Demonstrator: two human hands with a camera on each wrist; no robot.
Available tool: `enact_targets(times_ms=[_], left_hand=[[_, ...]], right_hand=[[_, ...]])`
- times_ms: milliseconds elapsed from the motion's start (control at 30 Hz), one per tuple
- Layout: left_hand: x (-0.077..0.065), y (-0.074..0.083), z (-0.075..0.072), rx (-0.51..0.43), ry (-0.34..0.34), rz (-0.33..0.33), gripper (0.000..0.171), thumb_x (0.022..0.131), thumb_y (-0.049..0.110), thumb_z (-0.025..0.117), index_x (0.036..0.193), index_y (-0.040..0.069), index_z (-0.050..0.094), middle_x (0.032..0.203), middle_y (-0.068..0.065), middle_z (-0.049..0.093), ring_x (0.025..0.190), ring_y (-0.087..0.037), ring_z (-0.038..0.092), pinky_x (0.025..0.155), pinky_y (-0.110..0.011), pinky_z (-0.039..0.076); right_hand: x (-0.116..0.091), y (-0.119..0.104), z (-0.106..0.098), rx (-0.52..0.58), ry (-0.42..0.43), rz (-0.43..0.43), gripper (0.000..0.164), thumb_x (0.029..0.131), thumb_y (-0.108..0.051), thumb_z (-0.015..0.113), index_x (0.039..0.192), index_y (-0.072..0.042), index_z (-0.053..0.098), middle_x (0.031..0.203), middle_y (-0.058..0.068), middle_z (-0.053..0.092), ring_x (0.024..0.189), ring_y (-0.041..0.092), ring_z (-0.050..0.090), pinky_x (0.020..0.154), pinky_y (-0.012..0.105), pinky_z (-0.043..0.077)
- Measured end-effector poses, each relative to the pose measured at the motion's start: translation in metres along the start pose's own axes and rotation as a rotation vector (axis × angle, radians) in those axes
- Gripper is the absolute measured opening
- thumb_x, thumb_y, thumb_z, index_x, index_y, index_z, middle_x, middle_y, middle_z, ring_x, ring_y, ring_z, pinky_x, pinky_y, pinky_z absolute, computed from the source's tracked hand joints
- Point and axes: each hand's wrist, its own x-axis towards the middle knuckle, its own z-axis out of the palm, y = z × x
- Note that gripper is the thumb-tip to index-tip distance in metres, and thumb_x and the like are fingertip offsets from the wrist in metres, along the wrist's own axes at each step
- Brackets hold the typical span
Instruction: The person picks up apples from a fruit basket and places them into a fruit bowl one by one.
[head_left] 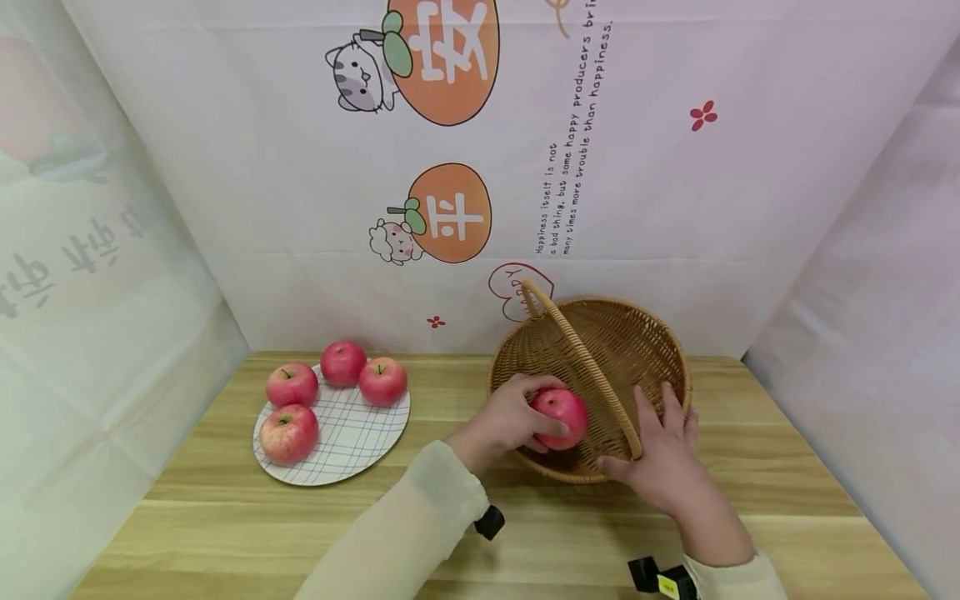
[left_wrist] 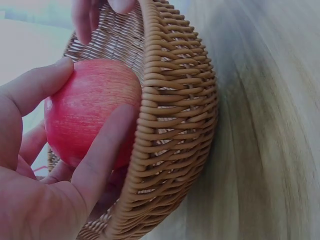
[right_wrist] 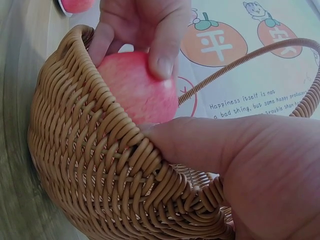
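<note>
In the head view, a red apple (head_left: 564,417) is in my left hand (head_left: 517,417), just inside the front left rim of a brown wicker basket (head_left: 637,333). The left wrist view shows thumb and fingers round this apple (left_wrist: 90,100), with one finger between it and the rim. My right hand (head_left: 663,454) rests on the basket's front right rim beside the foot of the handle (head_left: 581,350), its fingers spread and fairly straight. Its thumb (right_wrist: 200,140) lies on the rim close to the apple in the right wrist view.
Left of the basket, several red apples (head_left: 289,434) sit on a round white plate (head_left: 352,446) with a grid pattern. The wooden table (head_left: 450,375) meets a printed white cloth backdrop (head_left: 615,167). Cloth also hangs at both sides.
</note>
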Motion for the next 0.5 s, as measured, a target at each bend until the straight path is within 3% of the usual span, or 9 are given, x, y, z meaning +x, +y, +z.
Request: enact_targets(times_ms=[233,500], left_hand=[[-0.012,0.007,-0.009,-0.003,0.013,-0.009,0.059,0.071,-0.003,0.088,0.121,0.02,0.069,0.123,-0.002,0.046,0.097,-0.03,0.061,0.059,-0.045,0.06],[-0.031,0.016,-0.023,0.017,0.018,0.028,0.061,0.071,-0.005,0.087,0.126,0.015,0.067,0.129,-0.005,0.044,0.103,-0.032,0.058,0.059,-0.044,0.06]], right_hand=[[-0.001,-0.001,-0.001,0.013,-0.012,0.012,0.118,0.082,-0.044,0.081,0.159,-0.002,0.003,0.157,0.027,-0.026,0.132,0.063,-0.025,0.092,0.085,0.017],[-0.001,-0.001,-0.001,0.024,-0.012,0.011,0.119,0.082,-0.047,0.081,0.159,-0.003,0.002,0.157,0.025,-0.027,0.131,0.062,-0.027,0.091,0.085,0.016]])
